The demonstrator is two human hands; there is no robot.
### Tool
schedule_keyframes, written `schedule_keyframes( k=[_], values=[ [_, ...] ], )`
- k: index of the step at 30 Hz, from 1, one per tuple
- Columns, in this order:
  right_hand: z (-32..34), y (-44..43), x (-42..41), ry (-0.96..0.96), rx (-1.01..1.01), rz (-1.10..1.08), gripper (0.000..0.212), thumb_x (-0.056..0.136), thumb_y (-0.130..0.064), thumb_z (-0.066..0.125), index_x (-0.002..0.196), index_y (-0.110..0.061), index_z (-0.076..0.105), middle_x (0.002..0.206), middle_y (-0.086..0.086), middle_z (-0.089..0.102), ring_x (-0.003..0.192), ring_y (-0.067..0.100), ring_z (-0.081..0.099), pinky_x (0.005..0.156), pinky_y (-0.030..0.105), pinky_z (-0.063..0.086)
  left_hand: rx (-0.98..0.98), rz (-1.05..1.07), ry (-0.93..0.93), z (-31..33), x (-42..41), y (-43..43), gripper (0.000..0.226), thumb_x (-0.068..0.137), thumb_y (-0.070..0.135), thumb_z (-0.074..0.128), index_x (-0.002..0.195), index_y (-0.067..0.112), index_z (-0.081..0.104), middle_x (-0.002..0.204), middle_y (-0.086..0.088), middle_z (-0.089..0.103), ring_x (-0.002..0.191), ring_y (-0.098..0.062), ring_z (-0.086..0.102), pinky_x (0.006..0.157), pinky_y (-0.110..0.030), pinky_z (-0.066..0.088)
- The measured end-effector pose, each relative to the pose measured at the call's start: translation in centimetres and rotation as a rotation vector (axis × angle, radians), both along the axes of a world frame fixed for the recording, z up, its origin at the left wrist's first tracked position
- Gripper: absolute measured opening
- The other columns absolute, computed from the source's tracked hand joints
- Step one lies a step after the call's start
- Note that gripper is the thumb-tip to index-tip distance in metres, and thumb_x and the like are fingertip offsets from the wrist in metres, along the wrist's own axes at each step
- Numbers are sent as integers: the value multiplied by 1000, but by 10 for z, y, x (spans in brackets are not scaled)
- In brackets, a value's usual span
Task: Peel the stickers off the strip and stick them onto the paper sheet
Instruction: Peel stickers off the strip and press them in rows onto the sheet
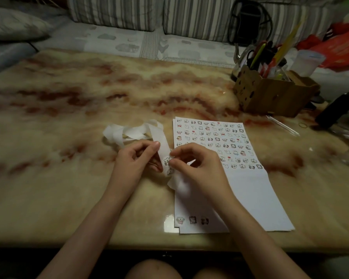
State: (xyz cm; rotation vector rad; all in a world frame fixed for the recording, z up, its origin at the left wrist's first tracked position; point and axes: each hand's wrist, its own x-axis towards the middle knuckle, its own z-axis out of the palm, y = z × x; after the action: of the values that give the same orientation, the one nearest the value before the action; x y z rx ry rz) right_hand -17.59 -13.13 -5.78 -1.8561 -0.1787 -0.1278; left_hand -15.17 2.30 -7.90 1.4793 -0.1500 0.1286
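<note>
Head view: two bare hands meet low over the marble table [69,109], just left of the paper sheet [256,190].
Left hand [137,158]: the fingers are curled in. The thumb and first finger pinch the white strip [159,135] and hold it up.
Right hand [197,166]: the fingers are curled close. The thumb tip and first fingertip pinch the edge of a small cartoon sticker [166,160] on the strip.
Strip: it is long and loopy. Its far end lies in a messy pile on the table behind the left hand. Its near end hangs under the right hand, over the sheet's left edge.
Paper sheet: it lies flat on the table. Sticker rows [214,137] fill its far half. Three corner stickers [191,220] sit at its near left corner. The right hand and arm hide part of it.
Cardboard box [270,95]: it stands far right, well apart from the hands, and is full of pens.
Clear pen [282,125]: it lies on the table between the box and the sheet.
Rubber band [303,125]: it lies near the clear pen.
Striped cushions [117,13]: they are behind the table.
</note>
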Motion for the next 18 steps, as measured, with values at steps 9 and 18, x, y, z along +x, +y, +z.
schedule_keyframes(
  k=[9,18],
  values=[
    [1,-4,0,-46,-17,-36,14,80,-8,73,82,-22,72,74,-11,70,68,-2,61,61,10,41,99,-92,-58,2,-5,-1,9,83,6,63,79,2,68,65,3,67,55,-10,63,57,-18,53],
    [-1,-4,1,-50,-66,-31,12,80,-9,73,79,-21,71,71,-11,69,67,1,59,59,13,40,118,-100,-72,1,-5,-1,17,78,18,64,76,3,70,64,-5,67,55,-11,61,58,-19,52]
  ],
)
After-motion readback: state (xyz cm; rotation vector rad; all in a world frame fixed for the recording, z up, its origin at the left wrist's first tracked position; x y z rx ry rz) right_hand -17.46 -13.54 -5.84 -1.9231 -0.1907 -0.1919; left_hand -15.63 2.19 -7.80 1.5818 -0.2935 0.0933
